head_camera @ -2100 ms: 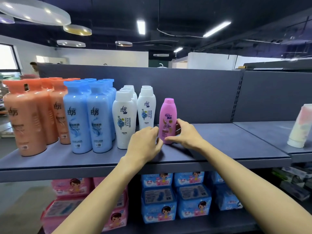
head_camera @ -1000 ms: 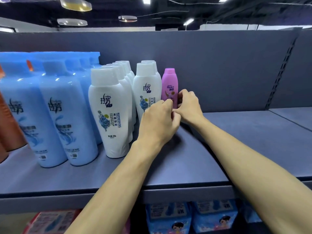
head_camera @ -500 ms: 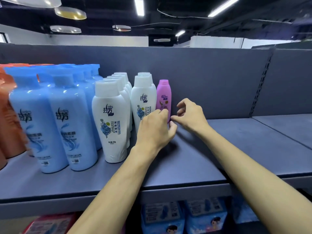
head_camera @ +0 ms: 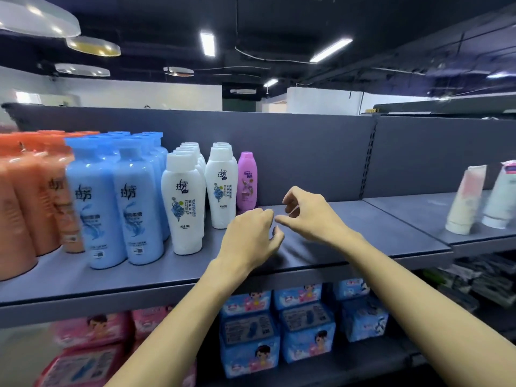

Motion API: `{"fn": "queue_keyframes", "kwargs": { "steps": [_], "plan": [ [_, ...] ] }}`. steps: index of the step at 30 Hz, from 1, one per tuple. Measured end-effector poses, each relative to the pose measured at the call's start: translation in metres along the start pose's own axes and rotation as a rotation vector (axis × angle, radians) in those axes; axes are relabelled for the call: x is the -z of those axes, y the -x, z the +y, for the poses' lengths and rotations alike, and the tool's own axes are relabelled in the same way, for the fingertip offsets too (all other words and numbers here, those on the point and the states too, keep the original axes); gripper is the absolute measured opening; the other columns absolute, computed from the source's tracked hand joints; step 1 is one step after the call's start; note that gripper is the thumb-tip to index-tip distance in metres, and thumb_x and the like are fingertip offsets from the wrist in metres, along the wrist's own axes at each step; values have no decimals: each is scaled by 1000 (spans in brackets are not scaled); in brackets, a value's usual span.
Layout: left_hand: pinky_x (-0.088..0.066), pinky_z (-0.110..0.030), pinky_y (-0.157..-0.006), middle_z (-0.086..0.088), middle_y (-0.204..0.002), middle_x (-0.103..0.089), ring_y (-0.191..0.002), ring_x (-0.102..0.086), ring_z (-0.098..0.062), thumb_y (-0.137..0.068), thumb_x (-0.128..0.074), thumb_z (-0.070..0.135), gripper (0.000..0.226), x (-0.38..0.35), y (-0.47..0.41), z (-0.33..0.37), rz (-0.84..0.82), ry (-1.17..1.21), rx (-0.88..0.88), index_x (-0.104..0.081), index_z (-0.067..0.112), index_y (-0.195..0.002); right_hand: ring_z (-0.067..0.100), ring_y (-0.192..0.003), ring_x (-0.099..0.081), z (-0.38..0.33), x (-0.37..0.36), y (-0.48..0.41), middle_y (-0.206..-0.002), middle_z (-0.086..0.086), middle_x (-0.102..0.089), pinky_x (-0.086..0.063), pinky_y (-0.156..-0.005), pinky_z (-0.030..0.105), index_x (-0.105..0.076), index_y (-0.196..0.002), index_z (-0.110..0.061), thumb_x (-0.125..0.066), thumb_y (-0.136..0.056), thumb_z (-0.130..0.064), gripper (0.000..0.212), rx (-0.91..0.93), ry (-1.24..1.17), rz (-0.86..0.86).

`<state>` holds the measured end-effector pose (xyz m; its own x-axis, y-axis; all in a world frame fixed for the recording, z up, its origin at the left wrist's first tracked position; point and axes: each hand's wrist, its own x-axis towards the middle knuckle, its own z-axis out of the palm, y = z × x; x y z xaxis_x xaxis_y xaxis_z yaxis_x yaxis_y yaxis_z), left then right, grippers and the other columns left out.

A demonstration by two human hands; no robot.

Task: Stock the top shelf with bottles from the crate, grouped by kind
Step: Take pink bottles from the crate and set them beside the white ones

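Observation:
A small pink bottle (head_camera: 246, 180) stands upright at the back of the grey top shelf (head_camera: 349, 233), right of two rows of white bottles (head_camera: 184, 202). Blue bottles (head_camera: 117, 202) and orange bottles (head_camera: 25, 196) stand in groups further left. My left hand (head_camera: 251, 236) hovers over the shelf in front of the pink bottle with loosely curled fingers, holding nothing. My right hand (head_camera: 310, 213) is just right of it, fingers loosely curled, also holding nothing. Neither hand touches the bottle. The crate is out of view.
Two pale tubes (head_camera: 463, 202) stand on the adjoining shelf section at the right. Blue packs (head_camera: 304, 319) and pink packs (head_camera: 92, 347) fill the shelf below. The shelf's grey back panel (head_camera: 307, 152) rises behind the bottles.
Both hands have let go of the pink bottle after sliding it back beside the white bottles, and have drawn back toward me. The view has pulled away from the shelf.

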<state>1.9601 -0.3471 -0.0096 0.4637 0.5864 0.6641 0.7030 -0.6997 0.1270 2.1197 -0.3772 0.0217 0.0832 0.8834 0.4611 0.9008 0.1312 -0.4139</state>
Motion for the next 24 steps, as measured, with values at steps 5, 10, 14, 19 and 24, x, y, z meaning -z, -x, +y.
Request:
{"fn": "queue_keyframes", "kwargs": {
  "steps": [5,10,14,19,24],
  "plan": [
    [-40,-35,-55,1,-70,-51,-62,-47,-21,-89,-53,35,24,27,46,16,37,59,-119,-49,14,-78,9,-78,-59,-6,3,54,-96,-10,-64,-49,-73,25,-56,-105,-22,-75,-84,-40,33,74,39,5],
    [-40,-34,-55,3,-71,-51,-66,-51,-21,-89,-51,40,26,32,81,27,-1,26,-155,-48,16,-80,10,-79,-58,-10,5,98,-95,-10,-63,-49,-73,27,-57,-106,-23,-73,-84,-38,30,131,51,-38],
    [-35,-31,-53,5,-72,-51,-70,-55,-20,-86,-52,41,22,18,113,29,-65,-21,-154,-46,21,-79,10,-84,-56,-7,-8,130,-93,-9,-62,-49,-78,30,-59,-103,-20,-71,-87,-32,24,198,66,-24],
    [-39,-34,-60,5,-82,-54,-82,-56,-19,-86,-47,43,22,-22,171,25,-256,-3,-101,-50,21,-87,14,-90,-58,23,-57,189,-95,-6,-62,-48,-82,32,-59,-106,-20,-70,-87,-34,26,149,74,-158],
    [-38,-36,-76,1,-93,-57,-91,-55,-24,-88,-43,42,26,-74,232,27,-531,-19,-111,-52,20,-99,18,-98,-58,67,-123,250,-102,-3,-61,-47,-87,34,-57,-110,-17,-68,-88,-33,29,-8,76,-369]
  ]
}}
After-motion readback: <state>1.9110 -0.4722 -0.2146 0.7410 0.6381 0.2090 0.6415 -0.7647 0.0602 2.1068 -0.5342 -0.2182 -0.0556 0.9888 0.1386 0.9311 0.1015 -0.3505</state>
